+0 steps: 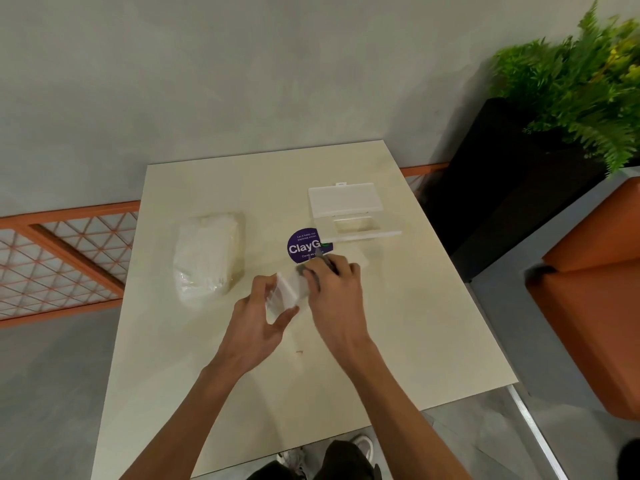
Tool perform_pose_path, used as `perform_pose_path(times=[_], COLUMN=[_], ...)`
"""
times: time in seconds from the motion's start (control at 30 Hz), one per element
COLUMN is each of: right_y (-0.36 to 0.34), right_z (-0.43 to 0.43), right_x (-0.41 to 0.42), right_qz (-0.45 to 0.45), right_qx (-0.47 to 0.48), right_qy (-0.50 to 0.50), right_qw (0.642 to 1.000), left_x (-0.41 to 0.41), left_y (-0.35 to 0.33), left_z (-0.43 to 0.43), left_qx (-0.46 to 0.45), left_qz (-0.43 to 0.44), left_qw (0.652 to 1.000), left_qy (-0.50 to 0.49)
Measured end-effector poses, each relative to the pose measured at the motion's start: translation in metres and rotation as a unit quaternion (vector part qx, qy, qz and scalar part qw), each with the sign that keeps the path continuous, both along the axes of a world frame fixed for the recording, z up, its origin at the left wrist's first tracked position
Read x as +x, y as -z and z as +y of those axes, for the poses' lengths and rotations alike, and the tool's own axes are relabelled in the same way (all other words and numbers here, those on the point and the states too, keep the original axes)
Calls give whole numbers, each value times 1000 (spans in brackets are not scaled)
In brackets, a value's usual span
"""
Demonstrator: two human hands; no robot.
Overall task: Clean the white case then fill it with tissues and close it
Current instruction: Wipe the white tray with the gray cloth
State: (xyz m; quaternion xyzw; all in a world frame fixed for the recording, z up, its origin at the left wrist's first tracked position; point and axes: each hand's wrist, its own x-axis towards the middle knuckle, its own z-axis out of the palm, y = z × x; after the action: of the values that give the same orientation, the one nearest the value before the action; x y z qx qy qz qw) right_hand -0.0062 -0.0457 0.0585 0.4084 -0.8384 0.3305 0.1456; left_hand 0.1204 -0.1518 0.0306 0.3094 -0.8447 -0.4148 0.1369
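Fingers point(264, 284) of left hand point(258, 317) curl round white case point(289, 289), thumb on its near side, over mid table point(433, 341); right hand point(337, 292) pinches grey cloth point(303, 270) against case's far end. Tissue bag point(207, 258) just left of hands, slotted white lid point(346, 209) beyond, overlapping purple sticker point(303, 249)

tissue pack point(207, 255) left of lid point(349, 211)
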Motion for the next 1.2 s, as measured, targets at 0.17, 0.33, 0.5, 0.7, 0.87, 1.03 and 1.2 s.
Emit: perform_pose_path(times=[0.17, 0.33, 0.5, 0.7, 0.87, 1.03, 1.2], right_y=[29, 49, 72, 90, 98, 98, 90], right_z=[16, 55, 86, 93, 92, 86, 74], right_x=[-66, -119, -108, -93, -92, -90, -87], right_qz=[-212, -435, -641, -647, -638, -622, -600], right_qx=[-14, -54, -157, -148, -153, -157, -148], right_qy=[102, 176, 85, 97, 107, 112, 79], right_qw=[972, 881, 746, 742, 747, 759, 782], left_x=[11, 23, 28, 27, 24, 22, 29], left_y=[1, 2, 16, 20, 11, 12, 9], left_z=[0, -3, -5, -4, -9, -15, -24], left_qx=[6, -14, -74, 76, 174, 180, 136], left_qz=[18, 49, 125, 127, 100, 83, 90], left_qw=[1000, 997, 985, 989, 979, 980, 986], left_qy=[4, 59, 96, 24, 44, -1, -18])
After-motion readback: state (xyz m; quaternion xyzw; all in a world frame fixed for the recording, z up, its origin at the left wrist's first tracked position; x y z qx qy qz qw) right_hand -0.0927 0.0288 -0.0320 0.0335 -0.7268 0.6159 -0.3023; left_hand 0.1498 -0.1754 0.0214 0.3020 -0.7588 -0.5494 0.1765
